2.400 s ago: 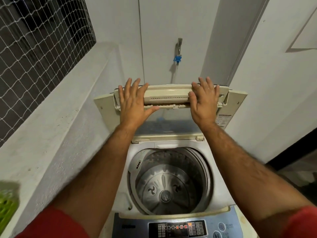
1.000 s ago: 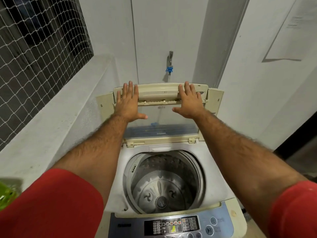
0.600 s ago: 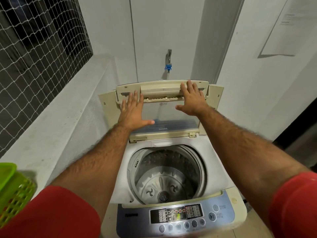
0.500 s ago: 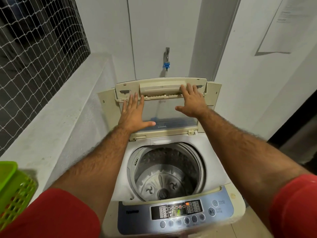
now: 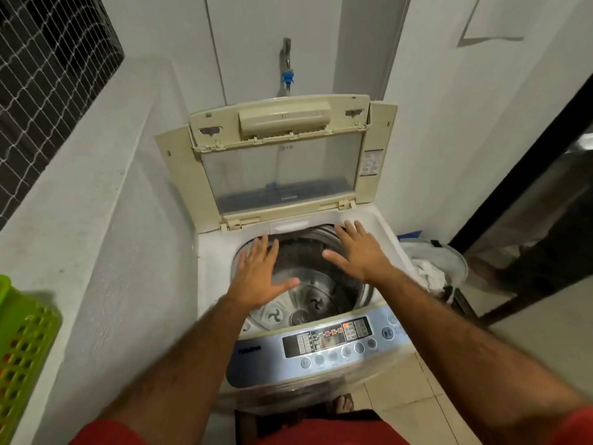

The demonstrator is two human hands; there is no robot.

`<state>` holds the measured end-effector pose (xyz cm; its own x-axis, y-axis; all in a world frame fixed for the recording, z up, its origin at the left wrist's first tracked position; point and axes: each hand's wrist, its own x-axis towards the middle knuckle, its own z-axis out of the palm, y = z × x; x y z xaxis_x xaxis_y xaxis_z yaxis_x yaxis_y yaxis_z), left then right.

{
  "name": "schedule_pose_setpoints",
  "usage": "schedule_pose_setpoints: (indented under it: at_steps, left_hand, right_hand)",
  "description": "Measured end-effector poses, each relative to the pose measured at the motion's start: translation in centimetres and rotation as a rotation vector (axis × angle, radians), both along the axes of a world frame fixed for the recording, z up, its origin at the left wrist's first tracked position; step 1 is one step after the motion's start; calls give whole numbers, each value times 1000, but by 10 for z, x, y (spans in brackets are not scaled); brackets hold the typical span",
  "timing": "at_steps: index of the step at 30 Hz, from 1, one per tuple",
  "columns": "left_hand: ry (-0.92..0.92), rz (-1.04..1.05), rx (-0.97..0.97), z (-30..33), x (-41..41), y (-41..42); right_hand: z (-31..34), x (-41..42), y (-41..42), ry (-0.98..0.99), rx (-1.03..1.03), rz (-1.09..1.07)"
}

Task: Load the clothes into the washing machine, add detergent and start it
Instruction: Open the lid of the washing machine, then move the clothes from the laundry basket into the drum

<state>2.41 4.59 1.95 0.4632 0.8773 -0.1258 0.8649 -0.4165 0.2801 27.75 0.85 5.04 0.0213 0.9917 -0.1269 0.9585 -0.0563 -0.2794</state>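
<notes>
A top-loading washing machine (image 5: 211, 271) stands in front of me with its cream lid (image 5: 282, 162) folded up and leaning back against the wall. The steel drum (image 5: 321, 300) below is bare, no clothes in it. My left hand (image 5: 260, 277) and my right hand (image 5: 362, 252) hover flat over the drum opening, fingers spread, holding nothing. The blue control panel (image 5: 321, 351) with its display and buttons faces me at the front. A mesh laundry bag with white clothes (image 5: 433, 271) sits on the floor to the right of the machine.
A green plastic basket (image 5: 22, 348) rests on the grey ledge (image 5: 80, 187) at the left edge. A tap with a blue fitting (image 5: 287, 77) is on the wall behind the lid. A dark door frame (image 5: 519, 175) stands at the right. Netting covers the window at upper left.
Both hands have let go of the raised lid and come down and toward me, over the drum. The lid stays up by itself. My view has tilted down and back.
</notes>
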Motion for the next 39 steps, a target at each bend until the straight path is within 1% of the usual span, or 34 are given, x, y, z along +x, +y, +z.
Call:
schedule_pose_setpoints:
  at_steps: [3, 7, 11, 16, 19, 20, 23, 30, 34, 39]
  left_hand:
    - [15, -44, -77, -28, 3, -28]
    - [-7, -103, -121, -47, 14, -62]
    - [-52, -148, -109, -55, 36, -90]
    - [-153, -228, -110, -41, 90, -116]
    - [-230, -291, -108, -34, 141, -133]
    - [-250, -323, -111, -33, 158, -142]
    - [-298, -431, -116, -28, 205, -164]
    - [-308, -598, -174, -38, 301, -208]
    - [-297, -627, -223, -46, 339, -218]
    - [-278, -581, -260, -62, 381, -211]
  right_hand:
    - [-24, -3, -30, -11, -78, 12]
    - [-42, -7, -64, 0, -154, 13]
    - [-51, -2, -99, 35, -121, -8]
    - [-48, 37, -139, 111, -37, -127]
    - [-51, 82, -174, 155, 54, -263]
    - [-53, 98, -189, 166, 57, -319]
    - [-59, 138, -231, 187, 56, -458]
    - [-72, 208, -327, 284, -2, -783]
    - [-81, 236, -354, 319, -74, -867]
    - [-88, 272, -353, 359, -95, -897]
